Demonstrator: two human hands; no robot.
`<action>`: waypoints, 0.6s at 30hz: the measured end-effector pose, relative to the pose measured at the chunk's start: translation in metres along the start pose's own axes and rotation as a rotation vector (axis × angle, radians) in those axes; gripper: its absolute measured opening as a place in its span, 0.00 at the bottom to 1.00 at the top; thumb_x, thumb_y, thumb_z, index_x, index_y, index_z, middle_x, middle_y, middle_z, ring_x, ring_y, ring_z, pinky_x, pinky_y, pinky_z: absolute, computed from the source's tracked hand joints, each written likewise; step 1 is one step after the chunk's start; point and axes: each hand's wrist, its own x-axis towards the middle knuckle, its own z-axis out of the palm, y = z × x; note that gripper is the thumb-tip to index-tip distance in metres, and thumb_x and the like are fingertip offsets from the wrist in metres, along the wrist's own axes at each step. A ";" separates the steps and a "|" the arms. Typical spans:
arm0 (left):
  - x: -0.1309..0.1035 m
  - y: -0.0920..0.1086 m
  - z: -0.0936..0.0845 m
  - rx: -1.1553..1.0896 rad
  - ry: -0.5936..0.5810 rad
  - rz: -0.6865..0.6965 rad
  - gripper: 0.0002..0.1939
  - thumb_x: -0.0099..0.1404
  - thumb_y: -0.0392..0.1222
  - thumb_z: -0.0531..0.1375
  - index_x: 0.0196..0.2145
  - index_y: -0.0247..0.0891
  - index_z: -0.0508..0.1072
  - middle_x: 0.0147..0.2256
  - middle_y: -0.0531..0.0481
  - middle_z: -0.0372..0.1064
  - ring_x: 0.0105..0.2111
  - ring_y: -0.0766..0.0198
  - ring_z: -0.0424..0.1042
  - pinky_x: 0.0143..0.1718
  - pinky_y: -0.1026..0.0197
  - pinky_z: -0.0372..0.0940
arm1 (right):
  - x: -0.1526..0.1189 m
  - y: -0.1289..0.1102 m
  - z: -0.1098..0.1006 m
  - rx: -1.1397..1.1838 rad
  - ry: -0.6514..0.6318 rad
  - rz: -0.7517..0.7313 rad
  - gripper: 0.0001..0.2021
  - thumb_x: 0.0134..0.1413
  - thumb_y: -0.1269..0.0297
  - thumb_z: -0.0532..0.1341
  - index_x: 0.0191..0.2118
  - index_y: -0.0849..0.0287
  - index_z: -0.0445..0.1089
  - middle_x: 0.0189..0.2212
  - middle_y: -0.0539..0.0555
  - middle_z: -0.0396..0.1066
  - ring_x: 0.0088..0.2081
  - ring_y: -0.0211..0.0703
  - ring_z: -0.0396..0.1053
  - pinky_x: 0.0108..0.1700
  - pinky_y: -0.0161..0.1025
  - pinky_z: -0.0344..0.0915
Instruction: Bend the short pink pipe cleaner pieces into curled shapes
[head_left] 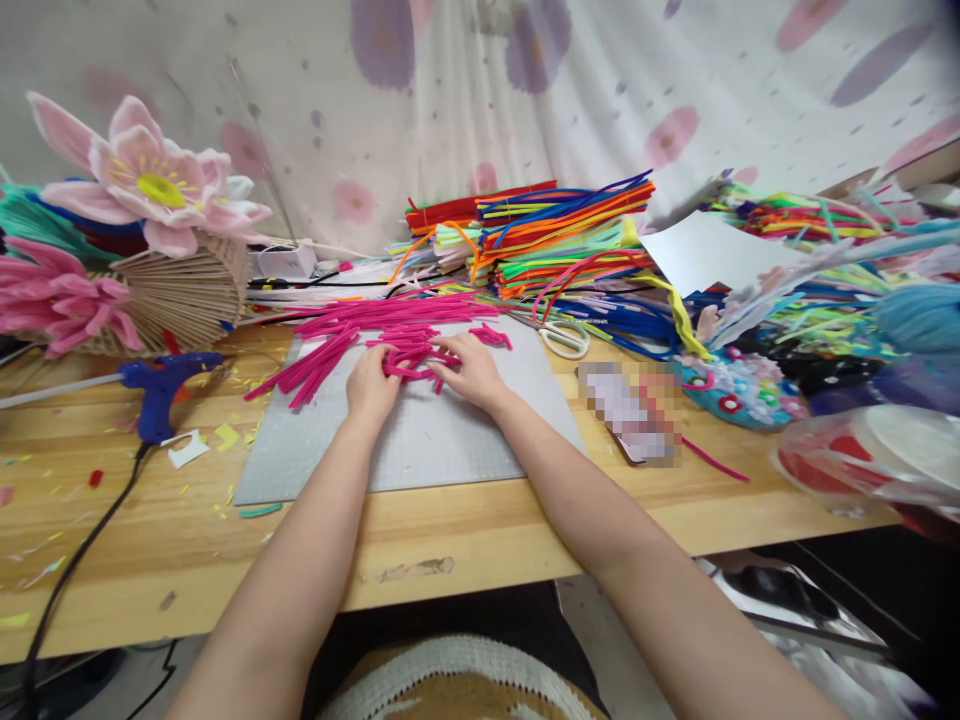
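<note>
Both of my hands meet over a grey cutting mat [442, 450] on the wooden table. My left hand [373, 385] has its fingers curled round a magenta pipe cleaner [405, 373], which looks bent. My right hand [471, 370] pinches toward the same piece from the other side, fingers bent, with a short magenta end showing beneath them. Just beyond my hands lies a loose pile of magenta pipe cleaners [390, 312], some fanned out to the left [319, 368]. A few short bent magenta pieces [491, 337] rest right of the pile.
A blue glue gun [159, 390] with its cord lies at left, below fuzzy pink flowers [142, 175]. White-handled scissors [564, 338] sit right of the mat. Bundles of coloured pipe cleaners [562, 235] line the back. A blurred-out flat object [630, 415] and a plastic-wrapped tub [870, 455] are at right.
</note>
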 end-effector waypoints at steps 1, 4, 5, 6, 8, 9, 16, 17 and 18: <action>-0.001 0.002 0.000 0.009 -0.018 0.031 0.10 0.57 0.44 0.57 0.37 0.41 0.69 0.35 0.49 0.70 0.36 0.59 0.68 0.37 0.60 0.60 | 0.000 -0.005 0.002 0.030 -0.010 -0.018 0.20 0.51 0.57 0.60 0.50 0.58 0.67 0.41 0.56 0.71 0.44 0.45 0.64 0.49 0.42 0.57; -0.003 0.006 -0.001 0.044 -0.062 0.071 0.09 0.58 0.42 0.56 0.37 0.41 0.70 0.37 0.48 0.71 0.38 0.59 0.68 0.37 0.59 0.60 | 0.000 -0.017 0.011 0.111 -0.062 -0.065 0.20 0.51 0.57 0.60 0.50 0.57 0.66 0.40 0.55 0.72 0.42 0.42 0.65 0.47 0.39 0.58; -0.003 0.007 -0.001 0.051 -0.070 0.077 0.09 0.57 0.40 0.56 0.37 0.41 0.70 0.38 0.48 0.71 0.39 0.58 0.68 0.38 0.59 0.61 | 0.000 -0.019 0.014 0.120 -0.084 -0.065 0.17 0.52 0.58 0.59 0.47 0.57 0.68 0.39 0.54 0.72 0.41 0.41 0.65 0.47 0.38 0.58; -0.003 0.007 -0.001 0.052 -0.070 0.082 0.10 0.56 0.38 0.56 0.38 0.41 0.70 0.39 0.48 0.71 0.40 0.58 0.69 0.39 0.59 0.61 | 0.000 -0.021 0.016 0.119 -0.099 -0.059 0.13 0.53 0.60 0.58 0.44 0.57 0.69 0.37 0.53 0.72 0.40 0.41 0.65 0.46 0.37 0.58; -0.004 0.006 -0.002 0.036 -0.057 0.086 0.15 0.54 0.35 0.57 0.42 0.41 0.69 0.41 0.48 0.71 0.41 0.58 0.69 0.40 0.59 0.61 | -0.001 -0.021 0.019 0.090 -0.103 -0.027 0.08 0.53 0.64 0.57 0.38 0.57 0.71 0.34 0.52 0.72 0.39 0.40 0.64 0.44 0.37 0.59; -0.004 0.005 -0.002 0.017 -0.048 0.081 0.18 0.54 0.34 0.58 0.44 0.41 0.68 0.41 0.49 0.71 0.40 0.59 0.69 0.40 0.59 0.61 | -0.001 -0.021 0.019 0.070 -0.086 -0.004 0.07 0.52 0.67 0.57 0.37 0.57 0.71 0.32 0.52 0.72 0.38 0.40 0.64 0.43 0.37 0.59; -0.006 0.002 -0.004 -0.044 -0.018 0.015 0.12 0.55 0.44 0.60 0.39 0.42 0.72 0.31 0.51 0.72 0.30 0.62 0.69 0.34 0.60 0.63 | -0.001 -0.014 0.015 -0.002 -0.013 0.089 0.10 0.49 0.68 0.56 0.38 0.58 0.70 0.30 0.52 0.70 0.36 0.42 0.63 0.40 0.38 0.59; -0.007 0.001 -0.004 -0.050 -0.014 0.029 0.10 0.56 0.43 0.60 0.37 0.42 0.73 0.31 0.51 0.72 0.32 0.62 0.69 0.35 0.60 0.63 | -0.001 -0.014 0.015 -0.023 -0.035 0.088 0.09 0.49 0.68 0.57 0.37 0.58 0.70 0.30 0.53 0.70 0.37 0.43 0.63 0.40 0.38 0.59; -0.007 0.001 -0.005 -0.067 -0.012 0.049 0.09 0.56 0.43 0.59 0.36 0.42 0.74 0.32 0.50 0.72 0.33 0.62 0.69 0.35 0.60 0.63 | -0.001 -0.013 0.016 -0.043 -0.055 0.087 0.09 0.49 0.67 0.57 0.36 0.58 0.71 0.30 0.53 0.70 0.37 0.43 0.63 0.41 0.39 0.59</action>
